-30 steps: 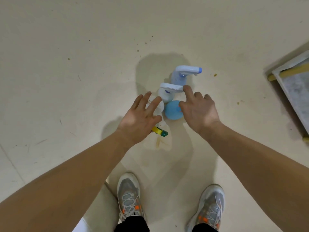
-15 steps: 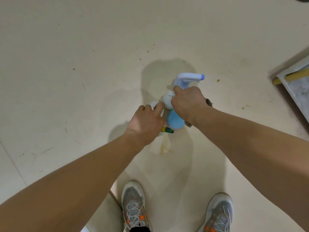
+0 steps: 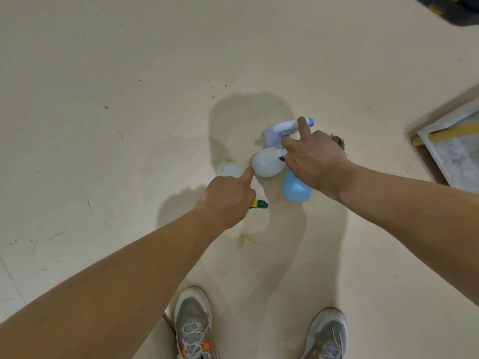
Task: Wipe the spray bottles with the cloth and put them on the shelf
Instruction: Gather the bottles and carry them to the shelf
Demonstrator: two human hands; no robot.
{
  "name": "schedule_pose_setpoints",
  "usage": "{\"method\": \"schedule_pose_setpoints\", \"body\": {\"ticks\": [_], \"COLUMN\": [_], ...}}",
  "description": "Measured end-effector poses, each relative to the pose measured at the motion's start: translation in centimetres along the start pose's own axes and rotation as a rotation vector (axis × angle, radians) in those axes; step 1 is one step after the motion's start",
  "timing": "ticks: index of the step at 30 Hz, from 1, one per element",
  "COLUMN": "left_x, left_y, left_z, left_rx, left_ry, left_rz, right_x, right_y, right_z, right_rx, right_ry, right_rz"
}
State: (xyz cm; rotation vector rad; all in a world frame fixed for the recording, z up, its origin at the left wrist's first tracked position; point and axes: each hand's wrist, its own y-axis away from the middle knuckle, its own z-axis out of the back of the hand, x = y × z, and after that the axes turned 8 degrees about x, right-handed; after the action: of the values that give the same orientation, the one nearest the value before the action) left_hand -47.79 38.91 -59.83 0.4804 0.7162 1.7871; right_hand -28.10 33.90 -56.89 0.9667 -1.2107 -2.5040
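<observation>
We see four spray bottles bunched on the cream floor (image 3: 129, 125) under and between the two hands. The clear bottle (image 3: 229, 170) lies beneath the left hand (image 3: 228, 200), its yellow-and-green nozzle (image 3: 259, 204) poking out on the thumb side. The white bottle (image 3: 267, 163) sits between the hands. The blue bottle (image 3: 295, 190) shows below the right hand (image 3: 315, 161), and the pale-blue bottle (image 3: 274, 133) stands just beyond it. Both arms reach forward and down, bare to the elbow. The left hand is curled over the clear bottle's top with the forefinger stretched out, its tip touching the white bottle's side. The right hand's fingers are bent round the white bottle's spray head, the palm covers the top of the blue bottle, and its forefinger points forward across the pale-blue bottle's sprayer. Whether it truly grips the blue one too, we cannot tell. The white bottle is round-bellied and tilted with its head toward the right hand. The blue one is a smooth sky-blue bulb. The clear one is nearly see-through. The shelf (image 3: 451, 151) stands well apart at the right edge, and two grey shoes (image 3: 193, 325) are at the bottom.
</observation>
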Motion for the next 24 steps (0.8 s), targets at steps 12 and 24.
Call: {"method": "schedule_pose_setpoints", "body": {"ticks": [12,24], "left_x": [0.7,1.8], "left_y": [0.0,0.7], "left_z": [-2.1,0.3], "left_rx": [-0.068,0.010], "left_ry": [0.053,0.233], "left_rz": [0.011,0.161], "right_x": [-4.6,-5.2], "right_y": [-4.5,-3.7], "right_z": [0.2,-5.5], "right_rx": [0.025,0.227], "right_ry": [-0.105,-0.800], "right_rz": [0.206,0.137]}}
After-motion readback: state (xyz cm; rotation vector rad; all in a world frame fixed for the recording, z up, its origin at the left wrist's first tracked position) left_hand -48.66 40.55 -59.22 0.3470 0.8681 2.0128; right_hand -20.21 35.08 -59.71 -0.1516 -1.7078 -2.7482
